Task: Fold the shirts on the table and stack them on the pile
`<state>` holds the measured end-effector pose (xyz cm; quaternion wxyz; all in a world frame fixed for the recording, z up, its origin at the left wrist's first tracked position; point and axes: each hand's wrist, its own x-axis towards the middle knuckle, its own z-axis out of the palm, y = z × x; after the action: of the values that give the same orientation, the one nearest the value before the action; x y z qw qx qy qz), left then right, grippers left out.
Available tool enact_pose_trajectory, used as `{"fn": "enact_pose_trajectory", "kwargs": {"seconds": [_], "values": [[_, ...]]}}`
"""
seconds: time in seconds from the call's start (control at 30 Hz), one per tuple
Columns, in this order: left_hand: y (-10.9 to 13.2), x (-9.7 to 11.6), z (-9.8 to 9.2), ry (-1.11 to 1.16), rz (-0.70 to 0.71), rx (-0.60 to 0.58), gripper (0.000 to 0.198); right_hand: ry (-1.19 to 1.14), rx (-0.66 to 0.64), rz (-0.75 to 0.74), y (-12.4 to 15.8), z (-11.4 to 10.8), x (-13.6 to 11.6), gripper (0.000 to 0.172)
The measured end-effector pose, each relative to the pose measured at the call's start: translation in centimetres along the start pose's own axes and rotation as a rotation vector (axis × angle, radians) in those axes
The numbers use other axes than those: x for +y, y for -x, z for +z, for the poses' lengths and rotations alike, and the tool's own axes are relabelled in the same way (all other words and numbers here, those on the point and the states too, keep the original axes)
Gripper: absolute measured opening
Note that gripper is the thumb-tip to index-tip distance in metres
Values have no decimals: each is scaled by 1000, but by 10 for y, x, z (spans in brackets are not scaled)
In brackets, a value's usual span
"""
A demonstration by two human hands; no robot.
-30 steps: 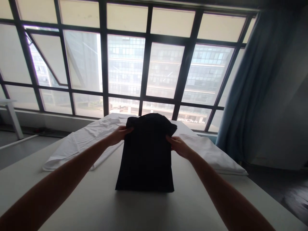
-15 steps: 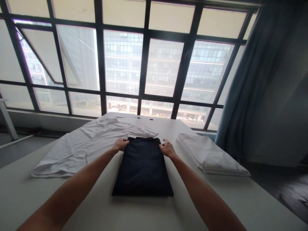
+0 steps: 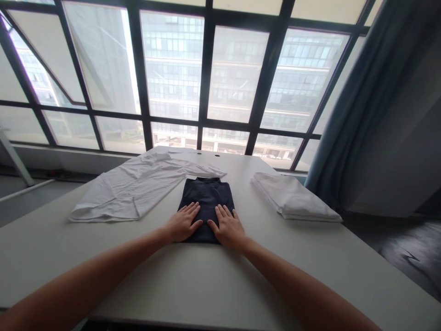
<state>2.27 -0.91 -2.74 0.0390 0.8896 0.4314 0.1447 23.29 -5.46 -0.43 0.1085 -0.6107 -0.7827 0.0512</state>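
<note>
The left hand and right hand lie flat on the folded navy shirt, fingers extended, gripping nothing. This likely spreads pressure against the counter.

Your left hand and right hand hide parts of the dark blue folded cloth under them, and you can't see your palms. The bottom edge cuts off both your arms. The big white flat table runs out of sight at the sides. The top edge chops off the black-framed glass window and the long blue cloth curtain. The shiny grey thing on your right is too blurry to name. Two dark round spots far off are too tiny to tell.
</note>
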Motion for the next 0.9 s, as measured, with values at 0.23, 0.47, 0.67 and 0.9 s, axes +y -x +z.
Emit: {"fn": "enact_pose_trajectory", "kwargs": {"seconds": [0.23, 0.47, 0.67, 0.9], "values": [[5, -10, 2, 11, -64, -34, 66, -19, -51, 93, 7, -5, 29, 75], [-17, -11, -2, -43, -57, -49, 62, 19, -85, 62, -17, -18, 22, 72], [-94, -39, -7, -99, -153, -10, 58, -4, -62, -66, -96, -10, 9, 65], [-114, -95, 3, -22, -314, -105, 66, -43, -117, 180, -138, -3, 62, 74]]}}
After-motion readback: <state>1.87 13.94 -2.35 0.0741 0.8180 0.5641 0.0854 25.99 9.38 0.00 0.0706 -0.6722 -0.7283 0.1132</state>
